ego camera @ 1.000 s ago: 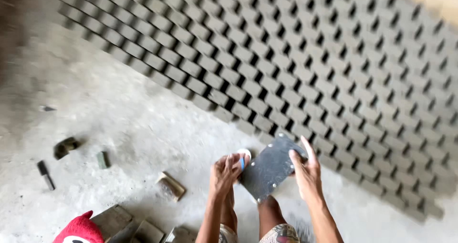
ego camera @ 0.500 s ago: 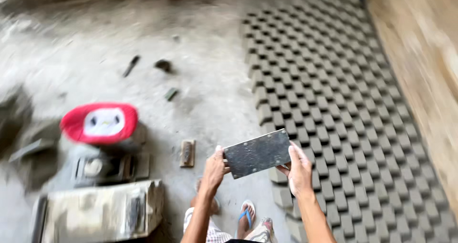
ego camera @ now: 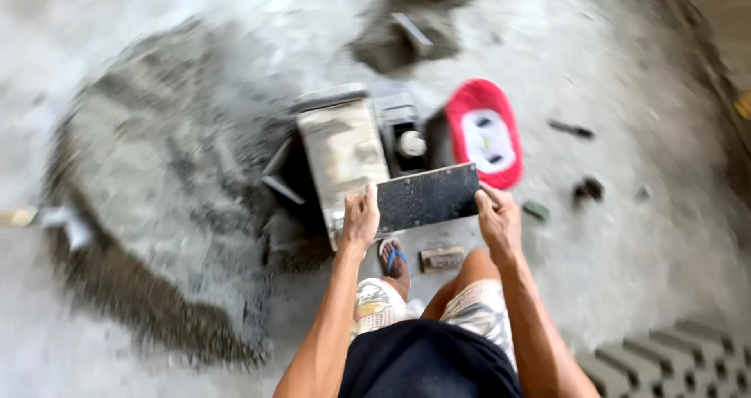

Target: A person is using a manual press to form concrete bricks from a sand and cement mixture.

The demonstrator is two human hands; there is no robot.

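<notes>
A wide grey concrete floor (ego camera: 641,234) filled the view, and across its left side spread a broad dark heap of damp sandy mortar mix (ego camera: 156,195), blurred by the camera's motion. Near the middle stood a pale, mortar-caked rectangular metal block mould (ego camera: 344,152), with a darker boxy part beside it holding a small pale round piece. Just right of that lay a red oval seat with a white centre (ego camera: 483,130). At the lower right corner showed a few rows of grey moulded concrete blocks (ego camera: 673,359) laid on the floor. In front of the mould, above the person's knees, a dark rectangular flat board (ego camera: 427,198) was held level by its two short ends, tilted slightly up to the right. The left hand (ego camera: 360,220) gripped the board's left end, its fingers closed around the edge; the right hand (ego camera: 497,216) held the right end, thumb laid over the top corner and the rest of the fingers curled underneath. Below the board, a foot in a blue-strapped sandal (ego camera: 393,259) rested on the floor, with a small grey rectangular block (ego camera: 442,258) just beside it. A few small dark scraps (ego camera: 587,188) lay scattered to the right, well apart from the hands.
</notes>
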